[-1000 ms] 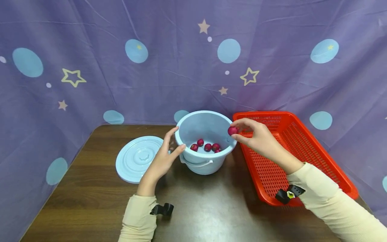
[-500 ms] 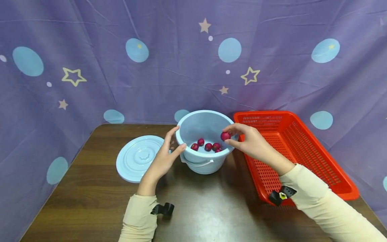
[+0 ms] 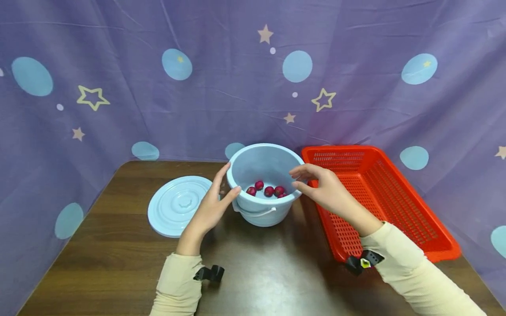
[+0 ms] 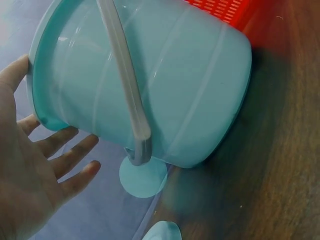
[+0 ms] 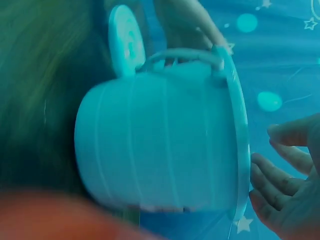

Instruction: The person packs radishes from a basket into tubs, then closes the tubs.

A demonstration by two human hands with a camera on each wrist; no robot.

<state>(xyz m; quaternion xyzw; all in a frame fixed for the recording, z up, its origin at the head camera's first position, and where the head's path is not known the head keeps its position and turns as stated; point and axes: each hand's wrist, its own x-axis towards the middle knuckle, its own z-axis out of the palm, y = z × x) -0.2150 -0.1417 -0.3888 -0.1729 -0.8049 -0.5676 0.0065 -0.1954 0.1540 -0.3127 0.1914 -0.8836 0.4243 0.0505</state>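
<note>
A light blue bucket (image 3: 261, 210) with a handle stands mid-table, and several small round magenta-red radishes (image 3: 269, 191) lie on its bottom. My left hand (image 3: 209, 208) touches the bucket's left side at the rim, its thumb tip near the front and its fingers spread. In the left wrist view, the loosely extended fingers (image 4: 75, 155) lie beside the wall below the rim. At the right rim, my right hand (image 3: 322, 188) reaches over the opening, thumb and fingers apart with nothing between them. The right wrist view shows its relaxed fingers (image 5: 280, 180) at the rim.
To the left of the bucket, a round light blue lid (image 3: 179, 206) lies flat on the dark wooden table (image 3: 118, 245). A red perforated basket (image 3: 403, 206) stands on the right, partly behind my right forearm. A purple patterned cloth (image 3: 237, 66) hangs behind.
My right hand moves left over the bucket's rim holding a radish, then its fingers part and the radish is no longer between them. My left hand stays at the rim.
</note>
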